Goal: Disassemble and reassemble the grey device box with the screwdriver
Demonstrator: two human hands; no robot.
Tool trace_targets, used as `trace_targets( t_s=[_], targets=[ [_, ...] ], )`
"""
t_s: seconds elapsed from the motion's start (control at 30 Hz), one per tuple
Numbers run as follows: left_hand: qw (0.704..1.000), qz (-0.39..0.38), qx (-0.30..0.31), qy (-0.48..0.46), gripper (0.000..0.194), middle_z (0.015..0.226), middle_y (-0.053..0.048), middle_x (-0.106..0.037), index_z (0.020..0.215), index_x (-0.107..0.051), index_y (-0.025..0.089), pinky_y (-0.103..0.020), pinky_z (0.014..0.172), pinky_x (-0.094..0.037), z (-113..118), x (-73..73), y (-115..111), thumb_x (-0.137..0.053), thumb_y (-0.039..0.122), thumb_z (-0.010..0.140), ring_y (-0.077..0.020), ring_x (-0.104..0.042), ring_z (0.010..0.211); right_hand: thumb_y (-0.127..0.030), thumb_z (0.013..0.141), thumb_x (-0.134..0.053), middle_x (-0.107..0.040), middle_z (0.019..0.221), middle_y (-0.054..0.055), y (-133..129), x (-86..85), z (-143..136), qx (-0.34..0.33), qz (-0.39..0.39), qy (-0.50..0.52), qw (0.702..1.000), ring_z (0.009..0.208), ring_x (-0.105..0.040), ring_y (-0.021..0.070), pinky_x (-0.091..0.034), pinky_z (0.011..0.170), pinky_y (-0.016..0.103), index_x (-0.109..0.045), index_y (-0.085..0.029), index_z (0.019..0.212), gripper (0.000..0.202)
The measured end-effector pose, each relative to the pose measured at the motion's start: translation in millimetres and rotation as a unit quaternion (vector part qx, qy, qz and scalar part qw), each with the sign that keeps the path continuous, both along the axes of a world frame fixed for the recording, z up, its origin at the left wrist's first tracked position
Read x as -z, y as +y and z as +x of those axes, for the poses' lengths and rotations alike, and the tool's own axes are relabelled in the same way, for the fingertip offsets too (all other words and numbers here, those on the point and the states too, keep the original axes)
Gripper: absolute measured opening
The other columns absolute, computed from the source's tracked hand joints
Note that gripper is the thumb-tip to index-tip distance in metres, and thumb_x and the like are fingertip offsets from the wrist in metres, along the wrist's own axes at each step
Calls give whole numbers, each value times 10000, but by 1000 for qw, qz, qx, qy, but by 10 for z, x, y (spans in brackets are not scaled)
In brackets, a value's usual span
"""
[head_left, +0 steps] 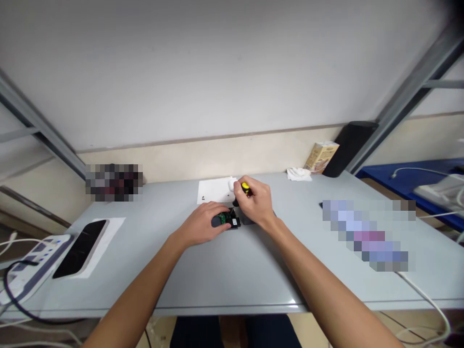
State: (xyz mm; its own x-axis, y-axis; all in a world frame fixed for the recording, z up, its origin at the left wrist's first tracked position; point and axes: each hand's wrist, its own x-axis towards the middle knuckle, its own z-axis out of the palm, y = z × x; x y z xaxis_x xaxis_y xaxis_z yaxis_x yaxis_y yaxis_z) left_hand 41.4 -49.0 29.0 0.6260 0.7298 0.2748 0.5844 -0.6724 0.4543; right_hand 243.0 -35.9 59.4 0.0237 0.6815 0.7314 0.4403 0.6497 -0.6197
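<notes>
Near the middle of the desk, my left hand (pixel 201 223) has its fingers and thumb around a small dark device with an exposed green circuit board (pixel 224 215) and a black part (pixel 234 222) bearing a white label. My right hand (pixel 259 200) is closed around a yellow-and-black handle (pixel 245 187), which looks like a screwdriver's. Its lower end points down toward the device; whether the tip touches cannot be made out. Behind both hands lies a white sheet of paper (pixel 212 187) with several tiny dark pieces (pixel 203 198), perhaps screws. Another dark flat part, mostly hidden, sits under my right hand.
At left, a phone (pixel 81 249) rests on paper beside a power strip (pixel 34 270) with cables. A crumpled tissue (pixel 299 174), a yellow carton (pixel 322 157) and a black cylinder (pixel 350 147) stand back right. Pixelated items occupy both sides. The wall closes off the desk's rear.
</notes>
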Motion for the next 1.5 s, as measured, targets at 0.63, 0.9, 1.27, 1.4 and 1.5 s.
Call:
trace_targets(
  t_s=[0.63,0.9,1.27,1.4,1.5],
  targets=[
    [1000,24,7,15,164,1296,-54,-727,995,-727,236,-491,1073,-494,15,-8,4,-782,366,910,-281,-674,1186,-473,938,-671,-688,1019,40,155,41,90,-256,-187,253,914,881,-586,200,-446,784,340,-701,-250,935,225],
    [1000,23,6,4,180,1280,-60,-741,961,-730,237,-502,1058,-504,12,28,30,-808,379,883,-290,-681,1173,-468,921,-678,-692,920,27,172,11,115,-306,-223,279,883,874,-619,207,-460,829,364,-675,-268,1039,233],
    [1000,16,6,-4,185,1287,-70,-741,951,-721,234,-499,1070,-500,8,35,24,-792,393,888,-289,-679,1174,-504,893,-703,-681,948,34,156,-58,155,-287,-217,219,907,890,-631,206,-475,840,367,-694,-248,1021,286],
    [1000,12,4,-4,173,1274,-73,-743,946,-726,234,-505,1054,-506,13,20,21,-797,379,885,-291,-684,1160,-517,944,-627,-693,1146,67,167,-51,170,-300,-229,235,896,1027,-631,232,-473,867,376,-664,-240,915,281],
    [1000,12,4,0,170,1276,-67,-742,946,-726,236,-507,1057,-502,10,16,22,-804,372,881,-290,-681,1161,-462,860,-749,-667,1054,50,187,-35,181,-244,-208,219,922,928,-590,209,-471,791,344,-685,-237,844,234]
  ],
)
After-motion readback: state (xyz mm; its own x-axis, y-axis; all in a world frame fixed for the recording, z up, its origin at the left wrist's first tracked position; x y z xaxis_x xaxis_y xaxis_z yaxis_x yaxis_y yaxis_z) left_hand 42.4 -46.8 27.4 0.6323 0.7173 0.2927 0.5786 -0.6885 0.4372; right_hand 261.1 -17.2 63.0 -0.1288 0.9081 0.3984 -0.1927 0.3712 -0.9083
